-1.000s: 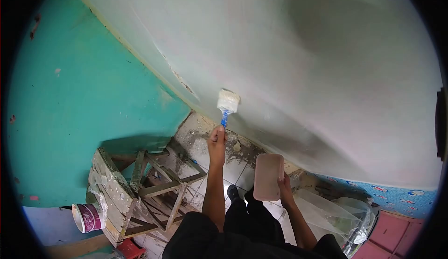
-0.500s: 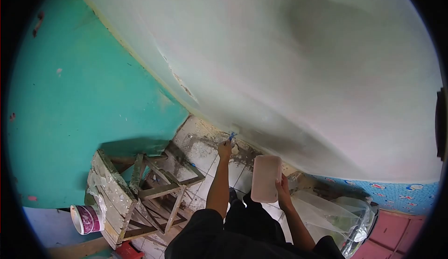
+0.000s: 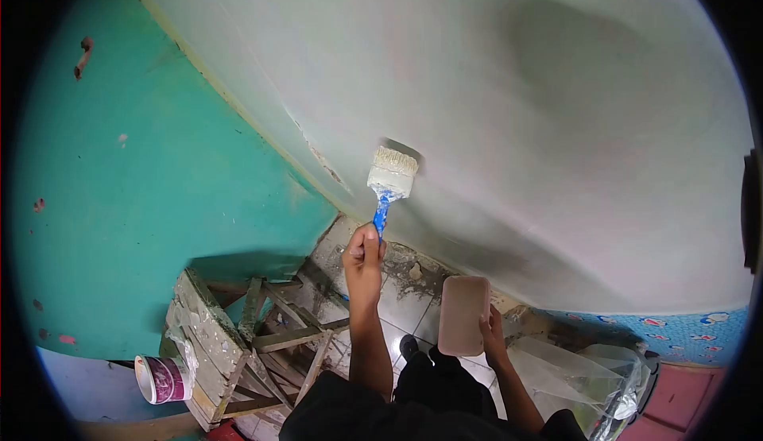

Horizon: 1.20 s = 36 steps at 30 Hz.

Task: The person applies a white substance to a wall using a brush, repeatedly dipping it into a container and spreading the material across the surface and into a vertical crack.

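Observation:
My left hand [image 3: 363,254] is closed around the blue handle of a wide paintbrush [image 3: 393,172], its pale bristles pointing up. The brush head and ferrule are coated with whitish paint. Behind the bristles, a dark shadow falls on the white wall [image 3: 477,123], close to the brush. Lower and to the right, my right hand [image 3: 493,334] grips a pinkish rectangular plastic container [image 3: 463,315] by its right side. Some of the right fingers are hidden by the container.
To the left stands a paint-spattered wooden stool [image 3: 208,338], with a white and purple bucket [image 3: 163,379] beside it. A green wall [image 3: 159,179] meets the white one in a corner. Clear plastic sheeting [image 3: 568,377] lies at the right. Dirty white tiles [image 3: 401,302] cover the floor.
My left hand has raised the brush from low near the wall's base to higher in front of the white wall. The container has shifted slightly right and down in view.

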### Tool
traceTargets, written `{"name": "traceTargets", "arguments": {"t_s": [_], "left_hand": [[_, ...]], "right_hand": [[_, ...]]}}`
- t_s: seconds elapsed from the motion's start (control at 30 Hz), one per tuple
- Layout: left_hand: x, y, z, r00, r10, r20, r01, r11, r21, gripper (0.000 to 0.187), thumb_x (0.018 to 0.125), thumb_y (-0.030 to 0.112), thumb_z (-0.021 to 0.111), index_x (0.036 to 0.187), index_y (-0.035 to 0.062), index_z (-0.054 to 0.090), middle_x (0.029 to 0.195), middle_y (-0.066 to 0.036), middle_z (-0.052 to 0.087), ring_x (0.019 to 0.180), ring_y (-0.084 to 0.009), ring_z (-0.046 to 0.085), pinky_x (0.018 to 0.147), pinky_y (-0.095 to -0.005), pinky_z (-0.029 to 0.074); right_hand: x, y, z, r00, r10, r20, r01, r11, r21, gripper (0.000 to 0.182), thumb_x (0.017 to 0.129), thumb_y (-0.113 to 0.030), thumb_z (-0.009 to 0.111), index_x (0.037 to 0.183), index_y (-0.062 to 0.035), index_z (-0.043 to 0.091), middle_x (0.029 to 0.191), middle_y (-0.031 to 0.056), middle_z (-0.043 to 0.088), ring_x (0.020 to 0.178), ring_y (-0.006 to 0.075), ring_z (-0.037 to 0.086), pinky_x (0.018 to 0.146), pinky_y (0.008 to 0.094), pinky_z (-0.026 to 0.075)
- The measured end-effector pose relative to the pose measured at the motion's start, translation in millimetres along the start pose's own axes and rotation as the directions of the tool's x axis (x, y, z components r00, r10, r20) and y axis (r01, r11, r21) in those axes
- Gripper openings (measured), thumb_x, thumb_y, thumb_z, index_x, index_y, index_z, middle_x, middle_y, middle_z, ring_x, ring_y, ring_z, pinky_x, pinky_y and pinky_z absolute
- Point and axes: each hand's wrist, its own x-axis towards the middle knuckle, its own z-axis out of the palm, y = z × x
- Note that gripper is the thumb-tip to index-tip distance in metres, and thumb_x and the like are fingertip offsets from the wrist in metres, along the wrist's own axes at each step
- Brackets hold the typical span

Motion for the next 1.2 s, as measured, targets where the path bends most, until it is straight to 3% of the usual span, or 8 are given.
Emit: {"name": "traceTargets", "arguments": {"t_s": [0.13, 0.23, 0.43, 0.53, 0.73, 0.97, 1.07, 1.2], "left_hand": [[18.8, -111.9, -16.4, 0.996, -0.057, 0.064, 0.047, 0.988, 0.144, 0.027, 0.101, 0.027, 0.053, 0.097, 0.0024, 0.063, 0.069, 0.005, 0.046, 0.061, -0.0038, 0.036, 0.055, -0.0211, 0.029], [15.6, -264.9, -49.1, 0.994, -0.069, 0.084, 0.051, 0.979, 0.199, 0.028, 0.100, 0.028, 0.053, 0.097, 0.0013, 0.064, 0.068, 0.005, 0.048, 0.061, -0.0051, 0.040, 0.054, -0.0238, 0.033], [-27.1, -422.4, -87.1, 0.983, -0.178, -0.047, 0.181, 0.885, 0.428, 0.032, 0.095, 0.027, 0.055, 0.086, -0.0020, 0.065, 0.058, -0.004, 0.051, 0.056, -0.0121, 0.045, 0.052, -0.0330, 0.037], [-24.6, -464.1, -105.3, 0.913, -0.368, -0.175, 0.403, 0.753, 0.521, 0.036, 0.094, 0.028, 0.055, 0.078, -0.0031, 0.064, 0.055, -0.012, 0.050, 0.052, -0.0177, 0.046, 0.052, -0.0379, 0.037], [24.6, -309.5, -67.3, 0.996, -0.039, -0.083, 0.085, 0.730, 0.678, 0.041, 0.094, 0.028, 0.054, 0.068, -0.0043, 0.055, 0.053, -0.016, 0.046, 0.049, -0.0211, 0.041, 0.050, -0.0409, 0.034], [34.2, -104.3, -61.2, 0.997, -0.010, -0.072, 0.034, 0.941, 0.336, 0.034, 0.100, 0.026, 0.051, 0.078, 0.0009, 0.058, 0.058, 0.002, 0.043, 0.052, -0.0072, 0.038, 0.048, -0.0268, 0.029], [46.5, -87.2, -69.5, 0.997, 0.071, -0.020, -0.070, 0.995, 0.074, 0.023, 0.102, 0.024, 0.049, 0.098, 0.0037, 0.058, 0.066, 0.005, 0.043, 0.056, -0.0026, 0.036, 0.049, -0.0192, 0.027], [61.7, -128.4, -73.4, 0.999, 0.037, 0.035, -0.044, 0.971, 0.236, 0.025, 0.101, 0.025, 0.051, 0.100, 0.0017, 0.060, 0.066, 0.004, 0.044, 0.058, -0.0042, 0.039, 0.051, -0.0219, 0.031]], "right_hand": [[2.2, 2.9, 0.0, 0.999, -0.032, 0.014, 0.032, 0.999, -0.005, 0.063, 0.099, -0.038, 0.050, 0.146, -0.0029, 0.026, 0.139, 0.0194, 0.042, 0.131, 0.0271, 0.039, 0.110, 0.0402, 0.029], [3.4, 12.7, -4.4, 0.998, -0.045, 0.044, 0.047, 0.998, -0.048, 0.064, 0.098, -0.037, 0.052, 0.146, -0.0054, 0.026, 0.138, 0.0182, 0.041, 0.129, 0.0274, 0.041, 0.107, 0.0429, 0.033], [-1.1, 29.1, -12.6, 0.997, -0.013, 0.075, 0.020, 0.996, -0.088, 0.067, 0.096, -0.041, 0.054, 0.147, -0.0084, 0.025, 0.136, 0.0173, 0.042, 0.125, 0.0272, 0.043, 0.104, 0.0441, 0.037], [-7.2, 30.4, -10.3, 0.999, 0.020, 0.044, -0.016, 0.995, -0.099, 0.068, 0.096, -0.042, 0.054, 0.147, -0.0083, 0.025, 0.135, 0.0189, 0.042, 0.125, 0.0285, 0.043, 0.104, 0.0439, 0.037], [-15.3, 27.6, -2.0, 0.998, 0.041, 0.037, -0.038, 0.995, -0.090, 0.064, 0.097, -0.039, 0.053, 0.147, -0.0090, 0.026, 0.133, 0.0206, 0.044, 0.123, 0.0301, 0.046, 0.103, 0.0432, 0.038], [-13.1, 19.5, 25.0, 0.996, 0.055, 0.071, -0.055, 0.999, -0.002, 0.063, 0.098, -0.038, 0.053, 0.147, -0.0097, 0.026, 0.135, 0.0206, 0.044, 0.125, 0.0291, 0.046, 0.104, 0.0423, 0.038], [-9.9, 21.4, 41.4, 0.996, 0.040, 0.076, -0.042, 0.999, 0.018, 0.063, 0.098, -0.038, 0.053, 0.147, -0.0081, 0.027, 0.138, 0.0204, 0.043, 0.126, 0.0282, 0.044, 0.105, 0.0416, 0.036], [-1.1, 29.9, 61.8, 0.995, 0.039, 0.091, -0.043, 0.998, 0.045, 0.069, 0.097, -0.046, 0.052, 0.145, -0.0033, 0.027, 0.139, 0.0157, 0.041, 0.129, 0.0247, 0.040, 0.108, 0.0393, 0.033]]}}
